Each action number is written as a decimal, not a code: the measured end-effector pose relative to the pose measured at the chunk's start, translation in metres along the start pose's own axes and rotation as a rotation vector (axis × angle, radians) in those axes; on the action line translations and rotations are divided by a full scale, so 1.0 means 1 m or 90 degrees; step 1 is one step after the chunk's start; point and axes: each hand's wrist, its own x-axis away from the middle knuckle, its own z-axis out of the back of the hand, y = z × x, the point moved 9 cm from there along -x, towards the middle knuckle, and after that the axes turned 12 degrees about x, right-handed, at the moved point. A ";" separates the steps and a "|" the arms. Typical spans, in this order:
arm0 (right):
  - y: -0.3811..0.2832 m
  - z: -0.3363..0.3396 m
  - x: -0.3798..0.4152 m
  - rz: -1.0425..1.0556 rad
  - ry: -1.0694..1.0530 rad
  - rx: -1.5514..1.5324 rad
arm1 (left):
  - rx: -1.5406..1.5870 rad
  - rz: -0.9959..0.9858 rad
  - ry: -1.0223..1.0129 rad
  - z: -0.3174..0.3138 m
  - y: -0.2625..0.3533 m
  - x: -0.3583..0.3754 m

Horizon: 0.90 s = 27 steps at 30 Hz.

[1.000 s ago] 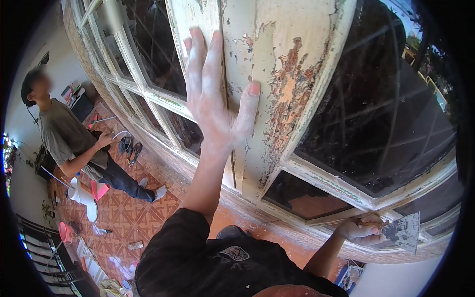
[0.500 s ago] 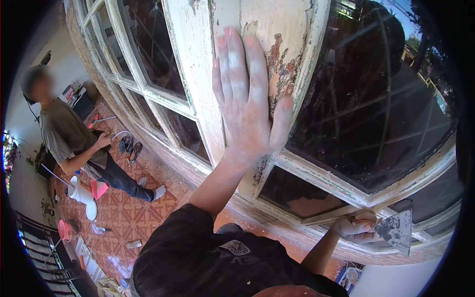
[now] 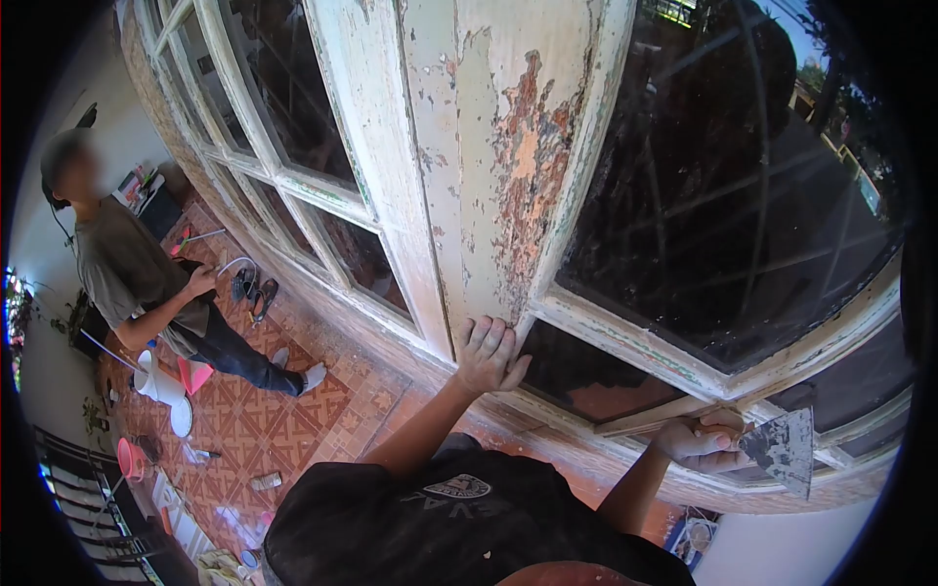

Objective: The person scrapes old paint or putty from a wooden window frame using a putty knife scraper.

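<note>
My left hand (image 3: 491, 359) rests on the lower part of the white window post (image 3: 445, 166), its fingers lightly bent against the wood and holding nothing. Above it the paint is flaking, and a long patch of bare brown wood (image 3: 528, 171) shows. My right hand (image 3: 692, 444) is closed around the handle of a putty knife (image 3: 785, 451), in front of the lower window frame. The knife's wide blade is smeared grey and white and points right, apart from the post.
Dark glass panes (image 3: 723, 215) flank the post. To the left a person (image 3: 147, 264) stands on the tiled floor (image 3: 303, 430). Near them are sandals (image 3: 256, 293), a white bucket (image 3: 158, 379), a pink dustpan (image 3: 194, 374) and a brush (image 3: 265, 481).
My left hand has slid down the post from the flaking patch to its lower end, uncovering the bare wood. My right hand and the putty knife have hardly moved.
</note>
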 end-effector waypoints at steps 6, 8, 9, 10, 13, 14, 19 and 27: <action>-0.003 0.002 0.000 0.021 0.037 0.004 | 0.084 0.077 0.092 0.054 -0.027 -0.115; -0.001 0.002 0.000 -0.003 0.026 0.014 | 0.054 0.072 0.141 0.083 -0.031 -0.183; -0.002 0.001 -0.001 -0.002 0.021 0.015 | 0.044 0.071 0.161 0.094 -0.031 -0.208; -0.003 0.002 -0.001 0.006 0.027 0.037 | 0.044 0.075 0.162 0.096 -0.030 -0.223; -0.005 0.003 -0.003 0.031 0.047 0.055 | 0.060 0.066 0.235 0.102 -0.024 -0.232; -0.006 0.004 -0.003 0.044 0.063 0.054 | 0.070 0.086 0.204 0.094 -0.025 -0.216; -0.009 -0.002 -0.006 0.025 0.033 0.044 | -0.013 0.062 0.046 0.009 -0.007 -0.019; -0.009 -0.004 -0.007 0.028 -0.004 0.066 | 0.321 0.622 -0.631 0.002 -0.006 0.299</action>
